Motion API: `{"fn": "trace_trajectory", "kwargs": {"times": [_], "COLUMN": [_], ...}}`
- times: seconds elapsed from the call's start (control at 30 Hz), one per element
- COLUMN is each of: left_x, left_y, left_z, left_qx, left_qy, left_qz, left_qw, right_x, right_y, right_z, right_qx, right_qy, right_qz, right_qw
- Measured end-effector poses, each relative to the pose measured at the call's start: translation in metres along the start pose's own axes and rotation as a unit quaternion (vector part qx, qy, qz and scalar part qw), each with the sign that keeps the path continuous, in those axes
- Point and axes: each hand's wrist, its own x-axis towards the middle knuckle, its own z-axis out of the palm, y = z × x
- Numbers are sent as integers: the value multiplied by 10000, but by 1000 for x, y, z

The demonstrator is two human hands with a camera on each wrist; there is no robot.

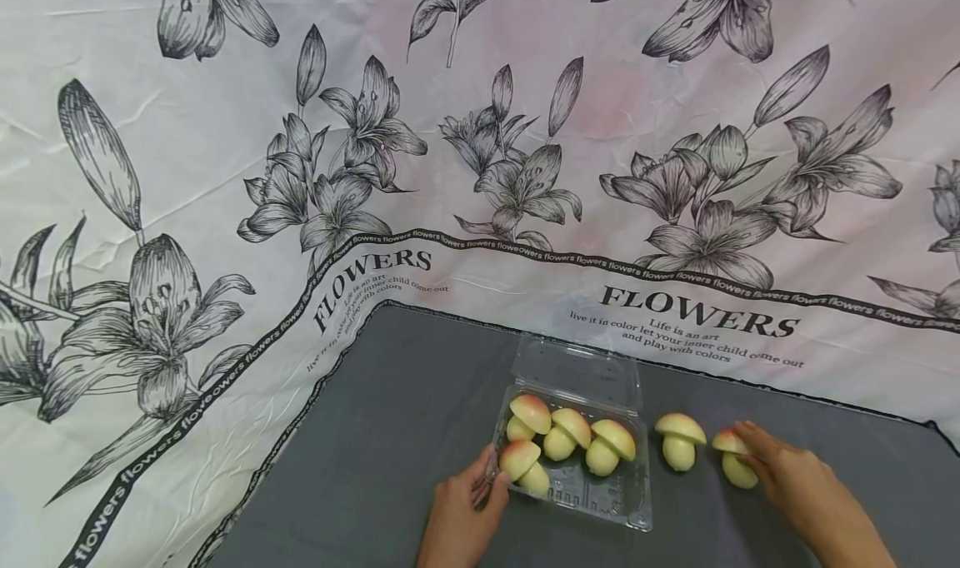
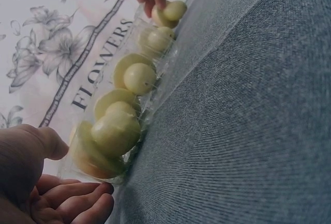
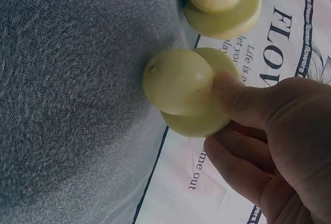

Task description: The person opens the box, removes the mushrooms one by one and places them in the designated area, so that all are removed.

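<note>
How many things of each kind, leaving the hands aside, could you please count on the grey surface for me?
Mushroom-shaped pieces: 6 (4 inside the box, 2 outside, one of these pinched by the right hand)
Clear plastic box, counted with its open lid: 1
Total: 7

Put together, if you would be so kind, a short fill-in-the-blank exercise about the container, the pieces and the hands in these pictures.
1. The clear container has ____ mushroom-shaped pieces inside it.
2. The lid of the container is not shut but ____.
3. The left hand holds the container's edge, and the right hand pinches a piece, one of ____ outside the container.
4. In its largest capitals, the white cloth reads ____.

Missing words: four; open; two; FLOWERS.
</note>
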Motion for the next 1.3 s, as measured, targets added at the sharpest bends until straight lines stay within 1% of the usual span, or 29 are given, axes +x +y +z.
{"fn": "trace_trajectory", "kwargs": {"times": [0.07, 0.2, 0.27, 0.53, 0.77, 1.0, 1.23, 1.3], "left_x": [0, 0, 0, 0, 0, -2, -3, -4], "left_y": [0, 0, 0, 0, 1, 4, 4, 4], "left_z": [0, 1, 1, 2, 3, 3, 3, 4], "left_qx": [40, -6, -40, -29, 25, 117, 130, 98], "left_qy": [23, -1, -19, -20, 33, 100, 128, 128], "left_qz": [13, -30, -56, 10, -68, -58, -53, -36], "left_qw": [10000, 10000, 10000, 10000, 10000, 9999, 9998, 9999], "right_x": [0, 1, 1, 4, 7, 7, 9, 10], "right_y": [0, 2, 4, 6, 4, 5, 6, 6], "right_z": [1, 3, 4, 5, 2, 2, 2, 2], "right_qx": [9, -32, -60, -30, -34, -58, -36, -33], "right_qy": [55, 308, 338, 241, 1, 12, -257, -208], "right_qz": [-31, -203, -243, -226, -111, -112, 53, 57], "right_qw": [10000, 9993, 9991, 9994, 9999, 9999, 9996, 9998]}}
